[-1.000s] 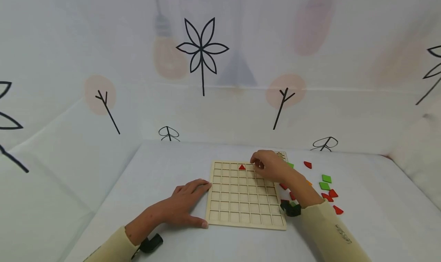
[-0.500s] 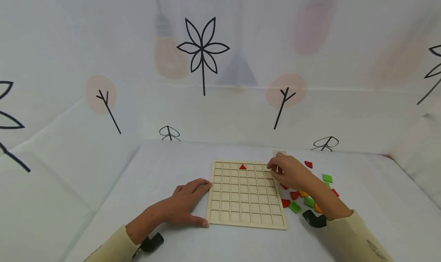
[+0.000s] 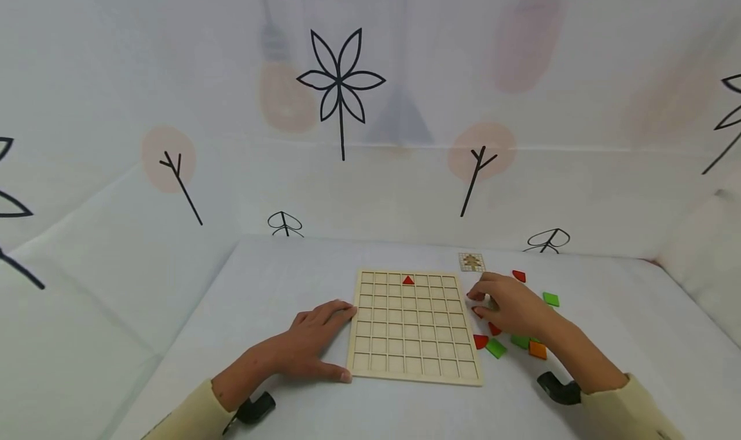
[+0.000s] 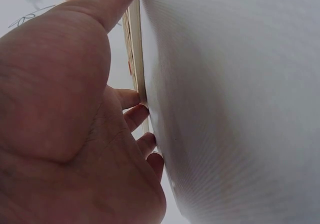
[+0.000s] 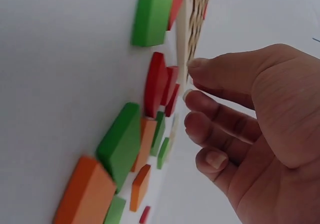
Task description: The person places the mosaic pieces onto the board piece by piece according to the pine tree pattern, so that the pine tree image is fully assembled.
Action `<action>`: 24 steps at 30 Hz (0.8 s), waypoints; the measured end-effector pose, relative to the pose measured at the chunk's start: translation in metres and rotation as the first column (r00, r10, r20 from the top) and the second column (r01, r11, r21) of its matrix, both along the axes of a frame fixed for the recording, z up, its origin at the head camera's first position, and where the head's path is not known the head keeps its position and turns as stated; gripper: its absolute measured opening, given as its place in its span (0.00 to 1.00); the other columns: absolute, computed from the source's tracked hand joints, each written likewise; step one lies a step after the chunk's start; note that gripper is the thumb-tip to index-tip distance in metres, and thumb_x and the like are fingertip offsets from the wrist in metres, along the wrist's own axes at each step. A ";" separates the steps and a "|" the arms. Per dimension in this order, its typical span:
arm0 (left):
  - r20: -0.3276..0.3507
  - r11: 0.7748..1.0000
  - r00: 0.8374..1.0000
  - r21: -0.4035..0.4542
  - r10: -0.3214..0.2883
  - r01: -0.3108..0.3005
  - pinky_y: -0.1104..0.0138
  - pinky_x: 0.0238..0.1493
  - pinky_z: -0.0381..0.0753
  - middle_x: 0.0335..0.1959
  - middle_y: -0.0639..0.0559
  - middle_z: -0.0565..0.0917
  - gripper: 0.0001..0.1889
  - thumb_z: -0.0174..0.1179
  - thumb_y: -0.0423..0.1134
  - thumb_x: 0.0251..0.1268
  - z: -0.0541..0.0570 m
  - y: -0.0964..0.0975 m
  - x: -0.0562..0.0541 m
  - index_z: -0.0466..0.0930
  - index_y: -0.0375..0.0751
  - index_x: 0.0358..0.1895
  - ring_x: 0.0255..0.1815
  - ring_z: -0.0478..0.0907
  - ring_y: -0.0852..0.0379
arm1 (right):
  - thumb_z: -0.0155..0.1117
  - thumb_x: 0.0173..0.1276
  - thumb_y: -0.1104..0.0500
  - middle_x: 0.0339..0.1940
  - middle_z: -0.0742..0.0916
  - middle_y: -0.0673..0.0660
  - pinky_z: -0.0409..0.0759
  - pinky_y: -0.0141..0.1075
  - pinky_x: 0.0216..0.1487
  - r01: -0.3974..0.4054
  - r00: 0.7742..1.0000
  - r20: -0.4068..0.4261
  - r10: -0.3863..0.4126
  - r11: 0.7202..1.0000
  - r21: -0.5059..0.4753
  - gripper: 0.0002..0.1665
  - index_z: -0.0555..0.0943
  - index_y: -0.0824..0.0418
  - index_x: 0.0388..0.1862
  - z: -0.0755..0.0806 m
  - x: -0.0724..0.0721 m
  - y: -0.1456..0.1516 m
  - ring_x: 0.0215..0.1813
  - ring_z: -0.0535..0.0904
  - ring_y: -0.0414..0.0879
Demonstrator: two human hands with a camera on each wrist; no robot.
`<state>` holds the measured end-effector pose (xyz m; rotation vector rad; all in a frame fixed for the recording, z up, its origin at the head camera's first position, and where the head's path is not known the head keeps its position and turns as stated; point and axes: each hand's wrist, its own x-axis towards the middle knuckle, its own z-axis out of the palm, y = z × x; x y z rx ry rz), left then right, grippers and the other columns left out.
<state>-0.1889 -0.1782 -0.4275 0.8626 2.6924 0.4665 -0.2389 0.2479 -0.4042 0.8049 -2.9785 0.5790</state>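
- Two pale yellow sleeves (image 3: 628,404) come in from the near corners, with a black device (image 3: 560,388) at each wrist.
- The left hand (image 3: 309,343) lies on the white desk (image 3: 278,266), fingers spread; its grip holds nothing. An index fingertip touches the left edge of the pale gridded board (image 3: 410,332), and the thumb tip rests by the near-left corner.
- The board lies flat in the middle of the desk, in front of the person.
- Just right of the board's near half lie a red piece (image 3: 480,341), a green piece (image 3: 495,348) touching or nearly touching it, and, farther right, an orange piece (image 3: 537,350).
- The right hand (image 3: 512,305) hovers beside the board's right edge, partly covering the scattered pieces. Its fingers are loosely bent, the thumb apart from them; the grip looks relaxed, with nothing between the tips.
- Past that hand, to the right, lies a green tile (image 3: 551,299).
- A red triangle (image 3: 408,280) sits in the middle cell of the board's farthest row.
- Farther off lie a curved red tile (image 3: 518,276) and a small card (image 3: 472,262) printed with a brown tree on a grid.
- Behind the desk hangs a white backdrop (image 3: 399,189) with black plant drawings.
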 end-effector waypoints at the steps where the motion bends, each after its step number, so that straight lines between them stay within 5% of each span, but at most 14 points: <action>1: -0.001 1.000 1.000 0.002 -0.002 0.002 0.41 0.75 0.57 0.85 0.54 0.52 0.60 0.65 0.78 0.59 0.000 0.000 0.000 0.49 0.51 0.88 0.86 0.49 0.51 | 0.79 0.66 0.62 0.40 0.83 0.45 0.77 0.31 0.35 0.002 1.000 0.002 -0.002 1.000 0.004 0.12 0.90 0.57 0.48 -0.001 0.001 0.001 0.34 0.73 0.38; 24: -0.007 1.000 1.000 0.005 -0.010 0.010 0.41 0.75 0.58 0.85 0.55 0.52 0.60 0.63 0.79 0.59 -0.002 -0.002 0.000 0.49 0.52 0.88 0.86 0.48 0.52 | 0.77 0.64 0.61 0.37 0.80 0.45 0.79 0.33 0.41 0.025 0.996 0.083 -0.028 0.999 0.038 0.13 0.82 0.53 0.43 -0.011 0.000 0.003 0.41 0.74 0.42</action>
